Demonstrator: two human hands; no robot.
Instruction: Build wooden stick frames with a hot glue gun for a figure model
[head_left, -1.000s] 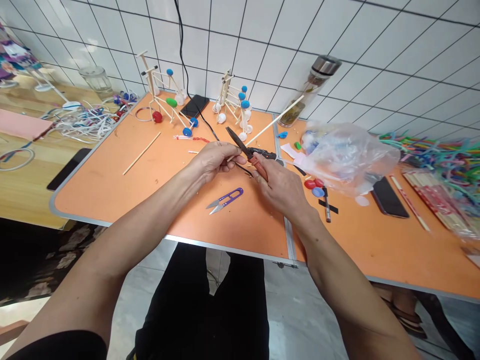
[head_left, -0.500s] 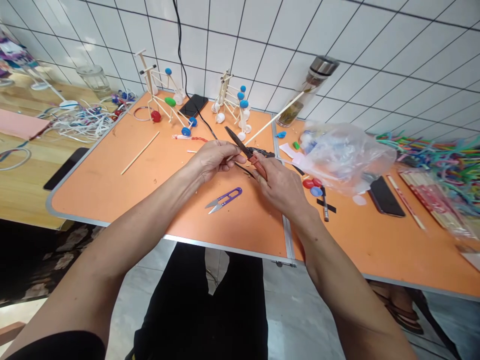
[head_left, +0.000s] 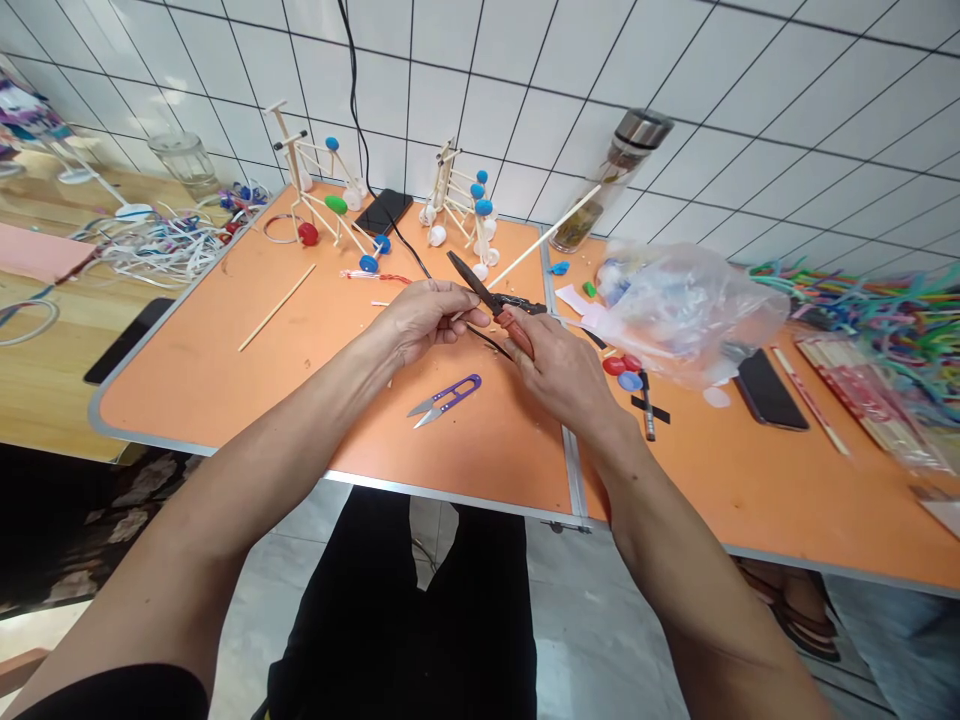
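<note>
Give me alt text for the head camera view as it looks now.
A person's right hand grips a dark-bladed tool with a reddish handle, crossing a pale stick pinched in the left hand. On the orange table, purple snips lie nearer the viewer; two stick models with colored balls stand near a tiled wall.

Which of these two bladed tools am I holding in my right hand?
The dark-bladed tool with a reddish-brown handle: your right hand grips it. The purple-handled snips with silver blades lie untouched on the orange tabletop.
</note>
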